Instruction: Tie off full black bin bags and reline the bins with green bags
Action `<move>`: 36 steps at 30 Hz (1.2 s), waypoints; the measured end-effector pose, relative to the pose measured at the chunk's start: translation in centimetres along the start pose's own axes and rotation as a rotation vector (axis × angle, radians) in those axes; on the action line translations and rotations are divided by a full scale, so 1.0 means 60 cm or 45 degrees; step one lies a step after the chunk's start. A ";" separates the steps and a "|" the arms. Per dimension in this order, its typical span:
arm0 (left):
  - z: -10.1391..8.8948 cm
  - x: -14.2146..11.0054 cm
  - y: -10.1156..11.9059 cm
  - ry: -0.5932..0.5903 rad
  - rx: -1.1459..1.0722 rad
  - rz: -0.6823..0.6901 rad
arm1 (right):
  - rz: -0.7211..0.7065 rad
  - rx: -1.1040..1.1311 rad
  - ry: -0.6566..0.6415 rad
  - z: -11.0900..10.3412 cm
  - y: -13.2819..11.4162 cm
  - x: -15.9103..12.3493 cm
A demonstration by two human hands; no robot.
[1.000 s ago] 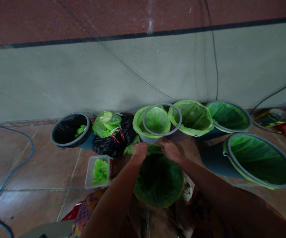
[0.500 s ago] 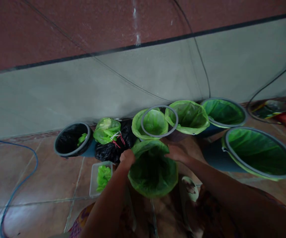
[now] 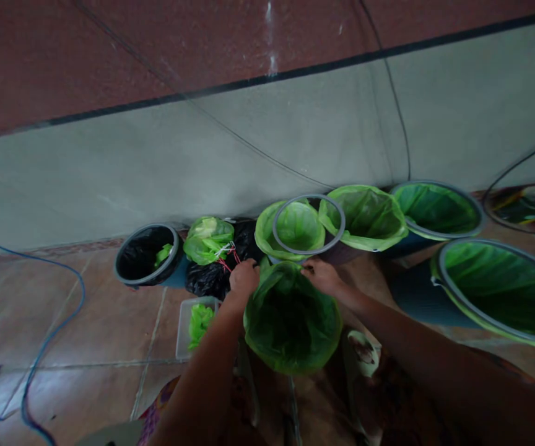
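Right in front of me stands a bin lined with a green plastic bag (image 3: pixel 293 347), its mouth facing up at me. At the bag's far left edge, my left hand (image 3: pixel 244 279) has its fingers closed on the plastic. My right hand (image 3: pixel 322 275) pinches the same rim at the far right. The green film is folded outward over the bin's edge, hiding most of the bin. Just beyond my hands, a loose grey ring (image 3: pixel 333 243) rests across two other green-lined bins, one a smaller lined bin (image 3: pixel 262 232) and one a wider lined bin (image 3: pixel 391 238).
Two grey-rimmed bins with green liners, a back bin (image 3: pixel 474 201) and a front bin (image 3: pixel 448 266), stand at right. Leftward are a black-lined bin (image 3: pixel 123 251), tied bags (image 3: pixel 207 238) and a clear box (image 3: pixel 184 325) of green plastic. A blue hose (image 3: pixel 58 331) crosses the tiles.
My hands have moved closer in along the far rim of the green bag, whose far edge is drawn flatter. The whole view has shifted slightly left.
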State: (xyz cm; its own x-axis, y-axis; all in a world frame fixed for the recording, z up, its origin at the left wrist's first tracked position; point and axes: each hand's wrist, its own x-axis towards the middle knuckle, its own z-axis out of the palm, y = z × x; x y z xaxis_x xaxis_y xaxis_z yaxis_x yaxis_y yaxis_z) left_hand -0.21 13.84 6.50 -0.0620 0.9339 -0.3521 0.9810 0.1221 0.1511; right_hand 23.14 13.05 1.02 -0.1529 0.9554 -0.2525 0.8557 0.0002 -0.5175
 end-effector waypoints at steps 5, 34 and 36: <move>0.041 0.021 0.042 -0.010 -0.067 0.124 | 0.083 -0.031 0.025 0.008 -0.011 0.018; 0.031 0.003 0.045 -0.181 0.245 0.298 | -0.303 -0.385 -0.176 -0.009 -0.029 0.001; 0.028 0.004 0.047 -0.215 0.227 0.276 | -0.293 -0.346 -0.195 -0.010 -0.030 -0.001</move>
State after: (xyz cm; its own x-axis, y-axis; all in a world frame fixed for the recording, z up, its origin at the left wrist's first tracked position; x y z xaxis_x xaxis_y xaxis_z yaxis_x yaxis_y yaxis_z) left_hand 2.84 13.84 5.28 0.1685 0.8612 -0.4796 0.9857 -0.1483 0.0800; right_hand 21.88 13.16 2.45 -0.4105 0.8662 -0.2850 0.8871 0.3071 -0.3446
